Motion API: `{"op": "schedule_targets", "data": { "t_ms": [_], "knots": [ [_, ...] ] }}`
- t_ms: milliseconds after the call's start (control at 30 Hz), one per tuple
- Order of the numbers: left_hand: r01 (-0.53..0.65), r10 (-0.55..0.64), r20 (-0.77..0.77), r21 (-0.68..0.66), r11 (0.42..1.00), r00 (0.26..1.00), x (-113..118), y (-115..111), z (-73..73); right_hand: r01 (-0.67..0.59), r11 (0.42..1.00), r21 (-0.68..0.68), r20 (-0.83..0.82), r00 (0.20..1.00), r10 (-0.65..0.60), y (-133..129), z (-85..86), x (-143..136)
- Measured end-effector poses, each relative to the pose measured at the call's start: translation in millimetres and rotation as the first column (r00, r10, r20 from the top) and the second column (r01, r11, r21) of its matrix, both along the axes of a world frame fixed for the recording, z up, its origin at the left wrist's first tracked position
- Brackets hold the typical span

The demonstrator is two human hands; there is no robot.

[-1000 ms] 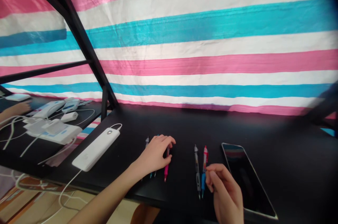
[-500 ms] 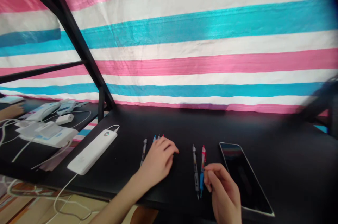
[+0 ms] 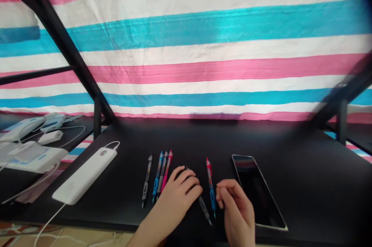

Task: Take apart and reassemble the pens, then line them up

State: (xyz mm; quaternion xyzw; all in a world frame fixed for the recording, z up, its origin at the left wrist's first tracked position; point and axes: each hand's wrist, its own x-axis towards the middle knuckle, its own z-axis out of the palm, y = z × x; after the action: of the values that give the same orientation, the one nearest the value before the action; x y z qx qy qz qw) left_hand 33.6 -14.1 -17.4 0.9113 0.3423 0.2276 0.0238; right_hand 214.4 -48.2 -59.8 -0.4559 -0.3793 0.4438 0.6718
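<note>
My left hand [image 3: 181, 196] lies over a grey-gripped pen [image 3: 204, 209], its fingers bent around the upper part; the pen's middle is hidden under the hand and its tip points toward the front edge. Just right of it lies a pen with a red top and blue grip [image 3: 210, 185]. My right hand [image 3: 236, 210] is beside that pen, its fingers curled and pressed together, with nothing visible in them. To the left of my left hand lie a grey pen [image 3: 147, 181], a blue pen [image 3: 157, 177], another grey pen [image 3: 162, 173] and a pink pen [image 3: 167, 169], partly covered by the hand.
A smartphone [image 3: 258, 192] lies right of my right hand on the black desk [image 3: 180, 134]. At the left is a white power bank [image 3: 85, 175] with a cable. Beyond it, a neighbouring desk holds chargers and a power strip [image 3: 43, 158]. Striped sheeting hangs behind.
My left hand has moved right, off the pens on the left and onto the grey pen, which is now tilted. My right hand stays beside the red-and-blue pen. The view has swung slightly right.
</note>
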Motion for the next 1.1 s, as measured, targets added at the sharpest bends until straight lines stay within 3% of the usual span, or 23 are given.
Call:
{"op": "schedule_targets", "data": {
  "t_ms": [200,433,533,633,700,833,933,1100],
  "knots": [
    [-0.178,0.143,0.318,0.084,0.980,0.937,-9,-9,7.5,-0.028,0.999,-0.017,0.210,0.977,0.031,0,13.9,-7],
    [-0.195,0.166,0.490,0.009,0.981,0.856,-8,-13,2.9,-0.109,0.992,-0.070,0.324,0.938,0.126,2,11.4,-4],
    [-0.225,0.230,0.617,-0.088,0.970,0.753,-8,-16,1.0,-0.096,0.994,-0.052,0.298,0.949,0.107,2,11.5,-2],
    [-0.224,0.363,0.742,-0.286,0.932,0.563,-4,-20,-3.0,-0.010,0.999,-0.050,0.247,0.969,0.023,1,12.7,-4],
    [-0.147,0.453,0.793,-0.433,0.889,0.408,0,-23,-7.2,0.014,0.998,-0.055,0.228,0.974,-0.001,0,12.7,-5],
    [0.217,0.566,0.807,-0.590,0.777,0.168,11,-26,-15.8,0.005,0.998,-0.070,0.155,0.988,0.006,1,10.1,-3],
    [0.366,0.598,0.797,-0.582,0.726,0.082,16,-27,-18.1,-0.026,0.998,-0.064,0.068,0.997,0.030,2,5.9,0],
    [0.390,0.705,0.709,-0.653,0.650,0.012,17,-25,-16.1,-0.042,0.998,-0.043,-0.035,0.999,0.041,2,-0.2,4]
  ]
}}
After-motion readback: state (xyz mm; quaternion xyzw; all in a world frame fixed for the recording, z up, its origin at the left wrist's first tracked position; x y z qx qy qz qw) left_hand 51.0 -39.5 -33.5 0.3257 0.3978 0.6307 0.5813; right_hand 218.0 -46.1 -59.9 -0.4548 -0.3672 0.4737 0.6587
